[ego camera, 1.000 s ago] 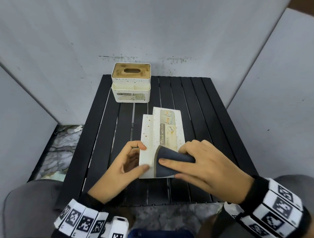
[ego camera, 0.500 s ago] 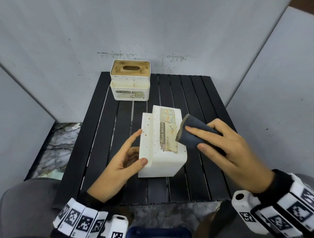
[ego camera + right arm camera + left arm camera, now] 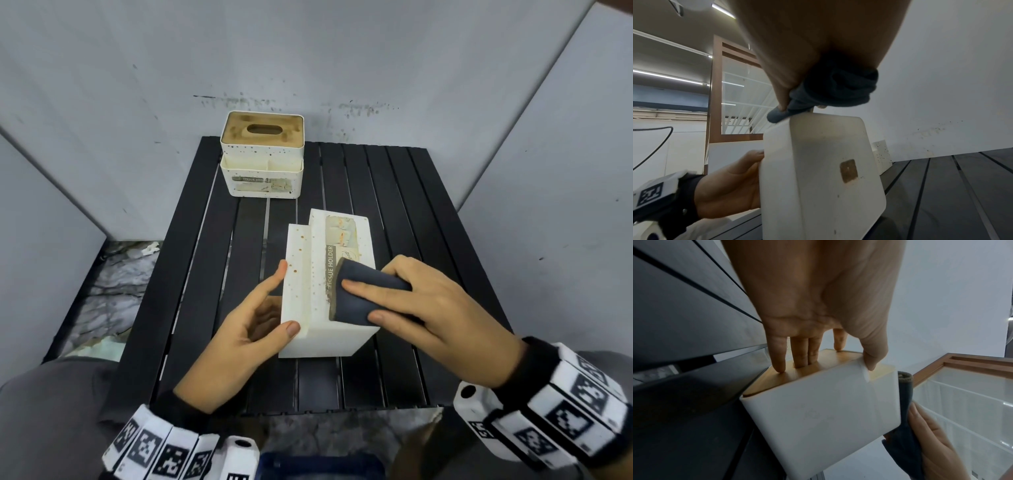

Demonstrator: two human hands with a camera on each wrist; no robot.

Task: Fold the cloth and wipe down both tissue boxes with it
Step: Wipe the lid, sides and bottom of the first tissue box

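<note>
Dark folded cloth (image 3: 364,295), pinched under the right hand (image 3: 431,308), lies flat on the upturned label face of the near tissue box (image 3: 325,337). That box's long axis runs away from the person. Beside it, the left hand (image 3: 239,335) braces its side, fingers spread. Beyond, well apart, the second tissue box (image 3: 262,161) stands upright on the slatted table (image 3: 394,192), likely next.

On the table (image 3: 394,212), one tissue box (image 3: 262,161) stands at the far left edge, the other tissue box (image 3: 325,274) lies on its side nearer, with the left hand (image 3: 239,329) at its left and the cloth (image 3: 363,294) on top under the right hand (image 3: 428,301).
</note>
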